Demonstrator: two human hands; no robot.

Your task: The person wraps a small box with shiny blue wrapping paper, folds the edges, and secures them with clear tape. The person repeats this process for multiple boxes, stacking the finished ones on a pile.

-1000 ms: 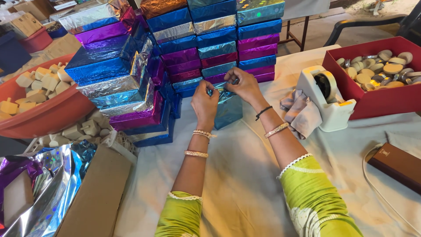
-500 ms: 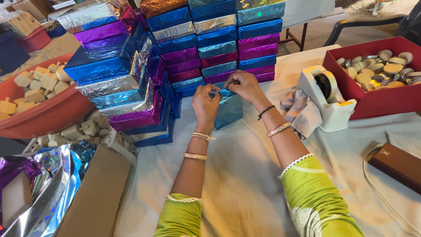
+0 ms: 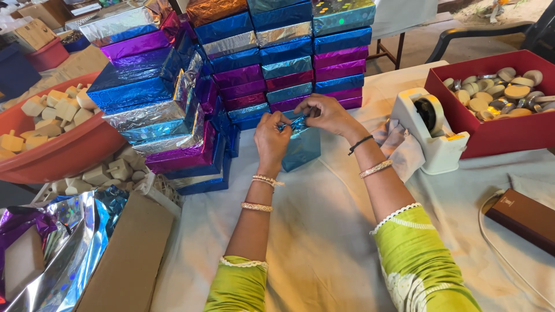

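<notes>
Pinching the top fold of the upright blue foil box [image 3: 302, 147], your left hand [image 3: 272, 141] and right hand [image 3: 328, 114] meet above it, both equally near, stacked boxes [image 3: 277, 63] just beyond.

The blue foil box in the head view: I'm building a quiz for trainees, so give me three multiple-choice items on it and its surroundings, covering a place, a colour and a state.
1. Where does the tape dispenser stand?
A. right of the hands, beside the red tray
B. inside the orange basin
C. on top of the foil stack

2. What colour is the foil on the box being handled?
A. gold
B. blue
C. green

3. How do the hands meet the box?
A. both lie flat on the cloth
B. only one touches it
C. left hand and right hand pinch foil at its top

Answers: 1 A, it sits against the red tray. 2 B, its side shines blue. 3 C, both sets of fingers meet at the top edge.
</notes>
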